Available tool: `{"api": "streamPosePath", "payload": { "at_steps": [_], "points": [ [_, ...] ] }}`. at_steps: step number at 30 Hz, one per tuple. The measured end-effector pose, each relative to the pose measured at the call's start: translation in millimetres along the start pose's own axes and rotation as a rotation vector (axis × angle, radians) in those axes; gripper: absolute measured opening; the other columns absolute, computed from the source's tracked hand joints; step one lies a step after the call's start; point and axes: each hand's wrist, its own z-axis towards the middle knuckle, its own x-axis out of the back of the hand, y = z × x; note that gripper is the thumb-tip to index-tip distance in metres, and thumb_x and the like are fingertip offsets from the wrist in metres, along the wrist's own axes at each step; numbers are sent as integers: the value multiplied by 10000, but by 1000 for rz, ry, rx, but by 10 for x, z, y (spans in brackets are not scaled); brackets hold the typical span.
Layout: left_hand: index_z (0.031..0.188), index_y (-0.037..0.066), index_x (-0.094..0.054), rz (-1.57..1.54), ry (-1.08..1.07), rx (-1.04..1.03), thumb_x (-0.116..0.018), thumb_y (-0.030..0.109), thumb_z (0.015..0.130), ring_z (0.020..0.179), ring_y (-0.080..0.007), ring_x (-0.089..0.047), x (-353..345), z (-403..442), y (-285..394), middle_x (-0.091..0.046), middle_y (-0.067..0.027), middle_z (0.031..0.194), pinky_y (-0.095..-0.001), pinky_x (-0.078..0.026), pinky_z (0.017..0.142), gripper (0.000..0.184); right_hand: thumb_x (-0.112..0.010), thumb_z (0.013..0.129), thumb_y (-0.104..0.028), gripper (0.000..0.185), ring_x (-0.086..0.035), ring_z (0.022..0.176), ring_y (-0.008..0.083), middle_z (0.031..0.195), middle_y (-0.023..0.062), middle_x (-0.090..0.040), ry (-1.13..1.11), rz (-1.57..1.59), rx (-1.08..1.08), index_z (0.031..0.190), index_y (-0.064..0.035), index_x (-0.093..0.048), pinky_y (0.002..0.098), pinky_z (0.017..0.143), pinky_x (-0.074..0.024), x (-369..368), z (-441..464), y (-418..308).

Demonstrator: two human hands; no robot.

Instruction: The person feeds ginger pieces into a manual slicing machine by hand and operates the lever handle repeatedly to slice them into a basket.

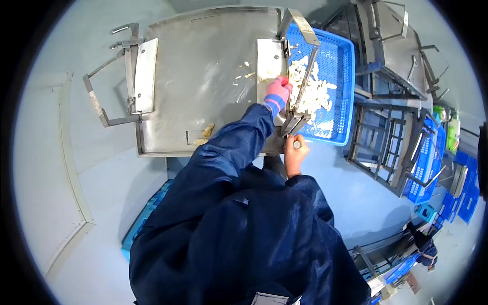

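Note:
My left hand (278, 94), in a pink glove with blue bands, is over the white cutting board (269, 58) at the table's right edge. Its fingers are closed, and what lies under them is hidden. My bare right hand (295, 157) is wrapped round the round-ended handle (297, 145) of a hinged metal cutter (307, 66). Beyond the cutter, pale sliced pieces (317, 94) lie in a blue perforated basket (347, 91). Two yellowish-brown pieces (207, 131) rest on the metal table (203, 76) beside my left sleeve, and small pale scraps (247, 75) lie farther up.
A second cutter (96, 96) with a white board (146, 76) is fixed to the table's left side. Metal frames (381, 142) and another steel table (401, 56) stand at right. More blue baskets (427, 162) are beyond. A person (427, 249) is at far lower right.

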Motion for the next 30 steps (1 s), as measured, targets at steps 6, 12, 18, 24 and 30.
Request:
{"api": "streamPosePath", "payload": {
  "at_steps": [6,12,18,24,30],
  "points": [
    [1109,54,-573,471,-340,-285,-631,225,803,935,-192,-586,938,-373,1055,-624,-97,997,-294,-446,843,355,-626,751,-88,288,-414,401,280,473,141,-428,0,60,-25,555,-31,-422,371,447,-362,5,19,-29],
    [985,71,-609,1136,-353,-85,-668,255,728,894,-305,-596,2411,-796,385,-640,-141,922,-393,-469,778,322,-617,763,-76,270,-349,423,159,466,107,-395,9,98,-23,569,-26,-435,318,435,-347,9,27,-62],
    [930,71,-603,1087,-142,-50,-675,247,718,833,-315,-594,2465,-1372,-258,-626,-147,883,-392,-468,728,285,-600,778,-67,264,-325,503,91,489,89,-378,12,115,-7,583,-10,-431,303,450,-331,-1,21,-64],
    [946,35,-592,427,-40,-69,-675,216,754,821,-237,-613,1620,-842,30,-637,-144,886,-328,-473,733,276,-624,766,-87,273,-401,407,209,479,140,-438,-16,118,-88,572,-18,-445,350,436,-359,36,31,-92],
    [896,3,-589,442,41,-107,-711,206,727,741,-220,-611,362,-69,110,-645,-122,786,-330,-476,689,291,-624,764,-92,271,-387,406,205,481,156,-434,-31,70,-86,578,-11,-446,357,434,-366,125,120,-288]
  ]
}}
